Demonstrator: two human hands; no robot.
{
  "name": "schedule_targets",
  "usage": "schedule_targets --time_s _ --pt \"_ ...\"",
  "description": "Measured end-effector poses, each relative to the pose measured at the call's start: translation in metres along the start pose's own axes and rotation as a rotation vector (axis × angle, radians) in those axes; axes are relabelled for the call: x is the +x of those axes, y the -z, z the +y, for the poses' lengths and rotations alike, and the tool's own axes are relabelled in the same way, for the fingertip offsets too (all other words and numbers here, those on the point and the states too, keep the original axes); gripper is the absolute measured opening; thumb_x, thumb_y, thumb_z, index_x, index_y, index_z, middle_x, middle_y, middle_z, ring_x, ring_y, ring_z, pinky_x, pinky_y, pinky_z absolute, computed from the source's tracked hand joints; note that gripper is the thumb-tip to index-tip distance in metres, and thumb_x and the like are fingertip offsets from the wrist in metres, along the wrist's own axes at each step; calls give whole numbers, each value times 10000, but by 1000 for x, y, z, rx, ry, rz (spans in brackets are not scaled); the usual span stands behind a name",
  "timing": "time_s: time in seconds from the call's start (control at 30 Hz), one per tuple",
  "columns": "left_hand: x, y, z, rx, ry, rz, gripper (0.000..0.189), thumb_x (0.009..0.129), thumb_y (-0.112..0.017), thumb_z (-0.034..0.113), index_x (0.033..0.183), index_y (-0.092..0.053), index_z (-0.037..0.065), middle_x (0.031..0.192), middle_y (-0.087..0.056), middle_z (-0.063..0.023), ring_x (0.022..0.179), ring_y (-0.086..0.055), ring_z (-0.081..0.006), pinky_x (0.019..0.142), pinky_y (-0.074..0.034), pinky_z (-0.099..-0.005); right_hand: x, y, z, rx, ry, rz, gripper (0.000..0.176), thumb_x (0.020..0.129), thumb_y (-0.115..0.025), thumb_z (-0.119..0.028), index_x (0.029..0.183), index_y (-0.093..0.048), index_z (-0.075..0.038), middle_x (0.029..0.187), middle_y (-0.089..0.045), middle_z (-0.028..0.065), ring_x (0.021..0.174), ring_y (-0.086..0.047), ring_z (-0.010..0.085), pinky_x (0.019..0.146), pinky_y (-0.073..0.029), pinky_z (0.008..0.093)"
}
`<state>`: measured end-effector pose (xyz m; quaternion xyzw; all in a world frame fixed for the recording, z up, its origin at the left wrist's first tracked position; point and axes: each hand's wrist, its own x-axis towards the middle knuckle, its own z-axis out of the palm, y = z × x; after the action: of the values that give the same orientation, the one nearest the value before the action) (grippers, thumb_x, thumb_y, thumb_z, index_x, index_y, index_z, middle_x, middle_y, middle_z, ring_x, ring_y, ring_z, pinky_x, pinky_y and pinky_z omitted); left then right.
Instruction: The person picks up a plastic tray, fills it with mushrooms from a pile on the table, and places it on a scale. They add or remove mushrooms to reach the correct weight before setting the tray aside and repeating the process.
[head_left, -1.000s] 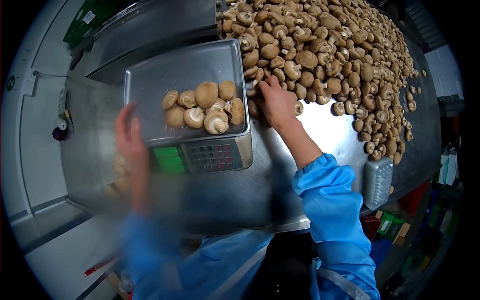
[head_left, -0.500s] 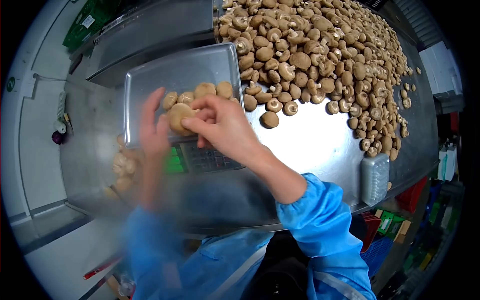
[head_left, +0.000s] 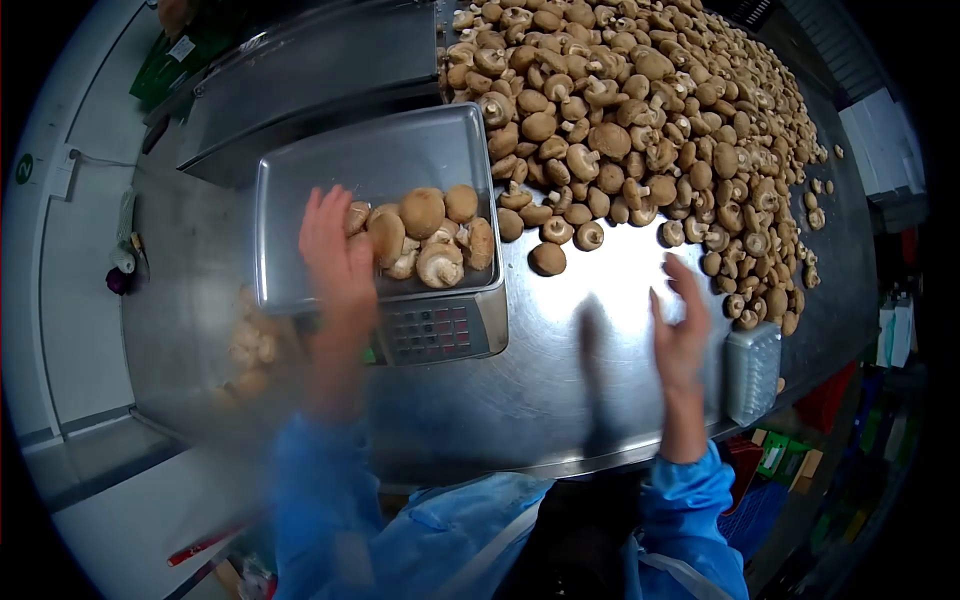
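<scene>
Here, your left hand crosses the front edge of the pan beside mushrooms, grip unclear; your right hand hangs spread above the bench. Probably light, bruisable: cup the caps.

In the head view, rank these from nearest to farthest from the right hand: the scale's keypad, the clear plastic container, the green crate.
From the right hand:
1. clear plastic container, just to its right
2. scale's keypad, across to its left
3. green crate, far off at the upper left
</scene>
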<state>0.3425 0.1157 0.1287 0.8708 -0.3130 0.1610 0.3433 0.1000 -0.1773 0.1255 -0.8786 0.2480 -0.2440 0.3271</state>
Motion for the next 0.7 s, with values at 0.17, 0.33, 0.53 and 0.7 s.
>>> schedule_targets --time_s 0.17,0.33,0.53,0.7 --pt "-15 16 -12 -19 83 62 421 956 -363 129 1340 -476 -1 1399 -465 -175 1374 -350 -306 1131 -260 -415 -64 144 122 -705 -234 164 608 888 -660 -198 1403 -396 -12 1439 -405 209 1368 -349 347 1135 -279 442" --pt "-26 48 -19 -115 179 263 396 989 -342 148 1312 -513 -5 1354 -513 -159 1297 -447 -267 1095 -322 -371 -143 235 192 -353 -789 -164 851 832 -714 -374 1472 -293 -3 1483 -317 253 1392 -293 382 1111 -294 461" --pt "-36 66 15 -140 212 275 374 1002 -341 134 1283 -537 -18 1300 -561 -150 1235 -502 -234 1075 -347 -355 -162 225 184 -578 -546 -119 953 789 -738 -440 1490 -252 -15 1499 -308 241 1381 -313 390 1134 -285 447" --pt "-53 55 37 -210 135 142 338 990 -383 89 1264 -552 -14 1290 -569 -140 1211 -516 -216 1056 -371 -347 -169 227 199 -530 -455 -70 1029 698 -810 -417 1487 -271 -36 1480 -346 230 1368 -336 389 1137 -287 445"
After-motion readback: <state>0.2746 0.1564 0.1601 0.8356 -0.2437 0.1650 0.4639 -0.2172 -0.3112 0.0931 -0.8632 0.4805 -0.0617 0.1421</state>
